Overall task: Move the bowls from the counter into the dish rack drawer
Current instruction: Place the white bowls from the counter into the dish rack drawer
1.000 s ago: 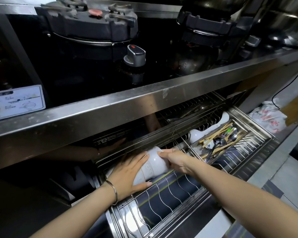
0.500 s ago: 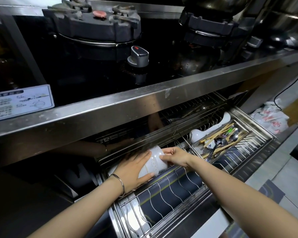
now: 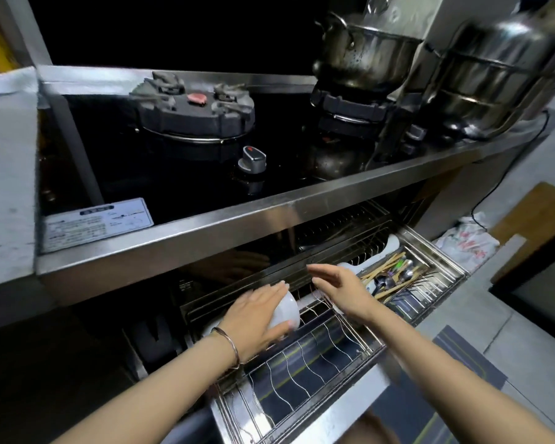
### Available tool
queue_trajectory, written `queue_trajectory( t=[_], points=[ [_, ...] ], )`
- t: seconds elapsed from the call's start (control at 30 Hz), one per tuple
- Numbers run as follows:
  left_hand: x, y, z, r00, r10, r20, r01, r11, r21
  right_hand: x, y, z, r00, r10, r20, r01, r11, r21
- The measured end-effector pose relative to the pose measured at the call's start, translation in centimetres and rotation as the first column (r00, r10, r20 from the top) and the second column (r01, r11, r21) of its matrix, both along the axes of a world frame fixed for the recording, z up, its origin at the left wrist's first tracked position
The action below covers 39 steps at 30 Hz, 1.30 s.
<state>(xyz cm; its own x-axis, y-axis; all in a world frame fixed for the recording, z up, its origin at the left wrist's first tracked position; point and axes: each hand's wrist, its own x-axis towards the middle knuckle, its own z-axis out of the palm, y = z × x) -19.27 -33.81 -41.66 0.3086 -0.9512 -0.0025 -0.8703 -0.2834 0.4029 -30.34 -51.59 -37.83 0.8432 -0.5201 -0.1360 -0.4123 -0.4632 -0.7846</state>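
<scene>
The wire dish rack drawer (image 3: 305, 379) is pulled out below the steel counter. White bowls (image 3: 285, 310) stand on edge at the rack's back left, stacked together. My left hand (image 3: 257, 315) lies flat over them with fingers wrapped around the nearest bowl. To their right, my right hand (image 3: 343, 290) hovers a little above the rack, fingers spread and holding nothing. The bowls further left are hidden under my left hand and wrist.
A cutlery tray (image 3: 394, 277) with chopsticks and spoons fills the drawer's right side. The steel counter edge (image 3: 269, 219) overhangs the drawer's back. On the stove sit a dark pressure cooker lid (image 3: 193, 107), a pot (image 3: 366, 49) and a steel steamer (image 3: 494, 75).
My right hand has let go of the bowl and lifted off to the right. My left hand stays on the bowls. The camera has tilted up, showing more of the stove.
</scene>
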Motion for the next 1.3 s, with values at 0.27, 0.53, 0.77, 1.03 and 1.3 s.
queue_trajectory(
  t=[0.27,0.53,0.77,1.03,1.3],
  points=[
    [-2.2,4.3,13.9,0.984,-0.112,0.139,0.153,0.930,-0.335,-2.4,4.9,12.7,0.938,0.069,0.339,0.021,0.967,-0.255],
    [2.7,13.7,24.3,0.924,0.135,0.358,0.050,0.884,-0.464,2.4,11.3,21.8,0.853,0.264,0.451,-0.110,0.934,-0.339],
    [7.1,23.3,29.2,0.862,0.366,0.350,-0.092,0.794,-0.601,9.3,18.7,25.6,0.758,0.444,0.479,-0.255,0.876,-0.408],
    [12.6,31.2,30.7,0.786,0.576,0.227,-0.309,0.683,-0.662,17.2,25.7,27.1,0.704,0.551,0.448,-0.410,0.831,-0.377],
    [16.4,33.7,30.8,0.754,0.657,0.016,-0.520,0.611,-0.597,22.8,30.0,28.4,0.702,0.566,0.433,-0.479,0.824,-0.301]
  ],
)
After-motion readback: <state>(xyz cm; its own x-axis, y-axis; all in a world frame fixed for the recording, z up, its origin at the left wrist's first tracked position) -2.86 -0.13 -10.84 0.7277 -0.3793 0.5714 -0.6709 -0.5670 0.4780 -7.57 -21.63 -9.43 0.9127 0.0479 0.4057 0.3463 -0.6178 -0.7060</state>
